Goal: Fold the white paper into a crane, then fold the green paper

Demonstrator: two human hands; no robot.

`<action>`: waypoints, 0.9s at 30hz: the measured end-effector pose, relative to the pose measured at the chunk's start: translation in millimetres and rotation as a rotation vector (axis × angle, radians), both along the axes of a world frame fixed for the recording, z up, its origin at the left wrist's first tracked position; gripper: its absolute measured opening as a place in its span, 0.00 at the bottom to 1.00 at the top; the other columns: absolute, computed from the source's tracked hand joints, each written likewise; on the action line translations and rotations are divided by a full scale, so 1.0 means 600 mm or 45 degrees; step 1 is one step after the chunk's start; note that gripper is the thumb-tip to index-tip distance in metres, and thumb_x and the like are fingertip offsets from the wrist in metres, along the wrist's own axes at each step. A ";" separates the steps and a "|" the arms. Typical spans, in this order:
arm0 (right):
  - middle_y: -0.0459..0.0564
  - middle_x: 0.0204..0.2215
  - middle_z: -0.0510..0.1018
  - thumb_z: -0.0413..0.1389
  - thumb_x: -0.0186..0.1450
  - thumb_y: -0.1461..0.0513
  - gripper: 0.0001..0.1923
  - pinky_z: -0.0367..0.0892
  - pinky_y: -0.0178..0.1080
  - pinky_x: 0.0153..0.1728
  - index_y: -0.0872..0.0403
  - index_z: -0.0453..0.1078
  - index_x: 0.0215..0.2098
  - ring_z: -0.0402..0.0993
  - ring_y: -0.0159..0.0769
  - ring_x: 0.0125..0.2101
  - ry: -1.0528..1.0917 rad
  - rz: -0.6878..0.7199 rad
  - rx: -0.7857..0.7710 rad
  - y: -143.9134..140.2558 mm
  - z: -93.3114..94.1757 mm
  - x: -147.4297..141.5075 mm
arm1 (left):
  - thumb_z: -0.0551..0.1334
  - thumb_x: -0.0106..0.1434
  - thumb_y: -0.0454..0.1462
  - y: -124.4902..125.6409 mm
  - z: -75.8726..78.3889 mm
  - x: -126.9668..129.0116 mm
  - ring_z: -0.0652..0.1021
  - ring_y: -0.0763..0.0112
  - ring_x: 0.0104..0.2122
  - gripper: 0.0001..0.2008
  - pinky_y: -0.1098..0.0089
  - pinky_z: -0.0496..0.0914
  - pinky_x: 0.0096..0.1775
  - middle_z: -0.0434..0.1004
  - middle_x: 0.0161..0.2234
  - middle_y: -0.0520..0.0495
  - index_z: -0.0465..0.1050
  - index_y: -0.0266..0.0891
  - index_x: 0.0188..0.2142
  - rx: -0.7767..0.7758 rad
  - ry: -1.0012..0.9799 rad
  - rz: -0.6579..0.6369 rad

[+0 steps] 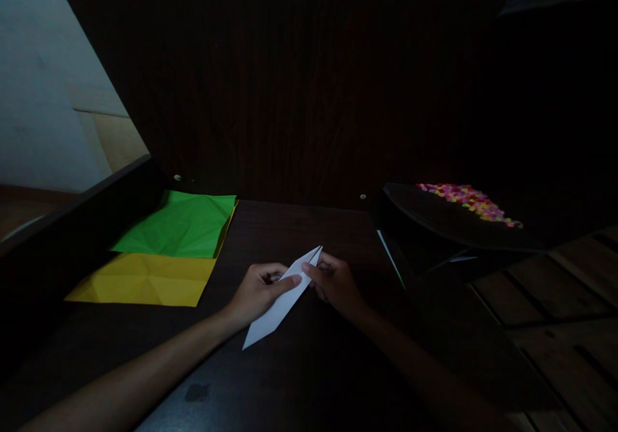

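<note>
A white folded sheet of paper (277, 313), long and pointed at both ends, slants across the middle of the view above the dark tabletop. My left hand (258, 290) grips its left side, thumb lying on top and fingers curled behind. Nearer the upper tip, my right hand (338, 284) pinches the paper between thumb and fingers. A narrow slit between folded layers shows at that upper tip. The fingers beneath the paper are partly hidden.
On the left, a creased green sheet (181, 223) overlaps a creased yellow sheet (145, 281) on the dark tabletop (232, 380). A dark upright panel (290, 97) rises behind. Small pink and yellow pieces (468, 200) lie on a dark curved surface at right.
</note>
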State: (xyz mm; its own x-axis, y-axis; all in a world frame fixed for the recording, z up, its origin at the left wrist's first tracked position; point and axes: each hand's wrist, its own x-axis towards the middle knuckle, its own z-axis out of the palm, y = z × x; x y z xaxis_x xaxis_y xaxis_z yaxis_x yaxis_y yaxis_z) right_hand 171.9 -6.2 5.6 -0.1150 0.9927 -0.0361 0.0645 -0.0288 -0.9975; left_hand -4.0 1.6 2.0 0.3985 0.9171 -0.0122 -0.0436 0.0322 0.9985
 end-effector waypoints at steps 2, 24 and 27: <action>0.40 0.17 0.68 0.58 0.59 0.51 0.15 0.49 0.29 0.11 0.55 0.69 0.30 0.56 0.23 0.12 0.003 -0.005 0.009 -0.001 0.000 -0.001 | 0.68 0.56 0.44 0.001 0.002 -0.001 0.69 0.77 0.21 0.13 0.77 0.59 0.23 0.76 0.22 0.52 0.81 0.35 0.30 -0.045 0.003 -0.013; 0.41 0.15 0.68 0.58 0.59 0.53 0.14 0.53 0.29 0.14 0.53 0.66 0.24 0.62 0.26 0.15 -0.042 -0.039 0.083 -0.003 -0.002 -0.007 | 0.68 0.55 0.48 -0.005 0.000 -0.001 0.66 0.76 0.17 0.18 0.75 0.55 0.21 0.74 0.17 0.50 0.83 0.33 0.26 -0.143 0.053 0.054; 0.40 0.14 0.69 0.57 0.60 0.51 0.15 0.54 0.29 0.13 0.53 0.65 0.25 0.61 0.26 0.13 -0.038 -0.004 0.048 -0.005 0.000 -0.008 | 0.69 0.55 0.48 -0.006 -0.004 0.000 0.67 0.76 0.18 0.17 0.75 0.57 0.22 0.75 0.19 0.51 0.82 0.34 0.27 -0.173 0.021 0.066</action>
